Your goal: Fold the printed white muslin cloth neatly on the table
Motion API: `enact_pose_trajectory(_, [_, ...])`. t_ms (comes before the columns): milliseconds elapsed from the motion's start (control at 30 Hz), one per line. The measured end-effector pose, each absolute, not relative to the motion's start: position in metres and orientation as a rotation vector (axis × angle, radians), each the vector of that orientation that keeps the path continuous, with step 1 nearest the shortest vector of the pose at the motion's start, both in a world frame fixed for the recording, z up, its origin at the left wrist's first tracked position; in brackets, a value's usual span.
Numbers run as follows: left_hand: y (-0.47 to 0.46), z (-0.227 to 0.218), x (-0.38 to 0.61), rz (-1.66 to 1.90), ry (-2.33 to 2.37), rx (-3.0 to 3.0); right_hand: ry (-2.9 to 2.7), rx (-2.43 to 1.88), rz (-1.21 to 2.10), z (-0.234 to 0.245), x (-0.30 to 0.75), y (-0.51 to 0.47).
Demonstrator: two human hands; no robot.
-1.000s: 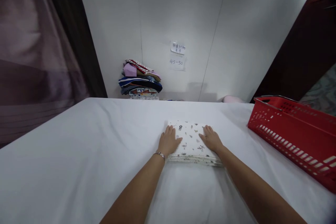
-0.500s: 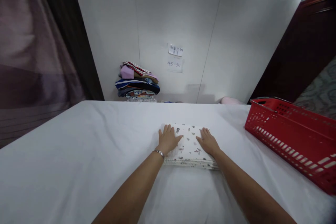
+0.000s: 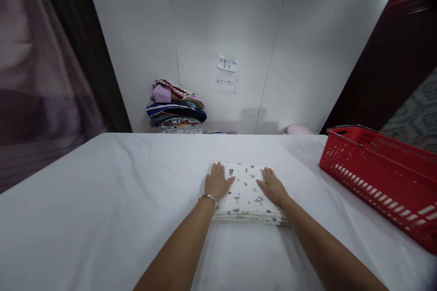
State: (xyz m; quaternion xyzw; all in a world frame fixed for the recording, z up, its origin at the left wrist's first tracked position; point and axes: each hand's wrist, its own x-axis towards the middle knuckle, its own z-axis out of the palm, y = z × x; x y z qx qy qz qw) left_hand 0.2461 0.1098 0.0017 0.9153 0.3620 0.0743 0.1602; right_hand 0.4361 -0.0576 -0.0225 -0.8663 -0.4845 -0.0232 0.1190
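Here we are at a broad bench (image 3: 136, 200) spread with a white, softly creased cover, its far edge close to a pale panelled wall (image 3: 221, 13). Two paper notes are stuck up there, the handwritten upper one (image 3: 226, 63) over a lower one (image 3: 226, 82) reading "45-50". Mauve curtain (image 3: 23, 72) on the left, dark wood on the right, and beyond the far edge a heap of folded fabrics (image 3: 175, 111) with a rounded pink thing (image 3: 298, 129) farther along. On the right of the bench sits a red plastic basket (image 3: 375, 182), slotted sides, metal handle; its floor is hidden from here. And centre stage, on the bench, the folded printed cloth (image 3: 246, 193), layers showing along the near edge! The left hand (image 3: 217, 185), bracelet (image 3: 208, 198) at the wrist, lies flat on its left side, the right hand (image 3: 273, 187) on its right; each grip is spread, thumb apart from fingers, pinching nothing.
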Motion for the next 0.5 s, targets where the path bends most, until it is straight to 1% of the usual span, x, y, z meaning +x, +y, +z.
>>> enact_pose_trajectory(133, [0.108, 0.009, 0.244, 0.334, 1.052, 2.553, -1.375, -2.460, 0.058, -0.019, 0.440, -0.059])
enact_pose_trajectory(233, [0.106, 0.017, 0.239, 0.451, 1.199, 2.428, -1.262, -2.378, 0.152, -0.017, 0.441, -0.066])
enact_pose_trajectory(333, [0.106, 0.025, 0.233, 0.389, 1.338, 2.288, -1.064, -2.304, 0.157, -0.017, 0.438, -0.081])
enact_pose_trajectory(500, [0.110, 0.027, 0.222, 0.260, 1.365, 2.256, -0.837, -2.302, 0.240, -0.018, 0.429, -0.112])
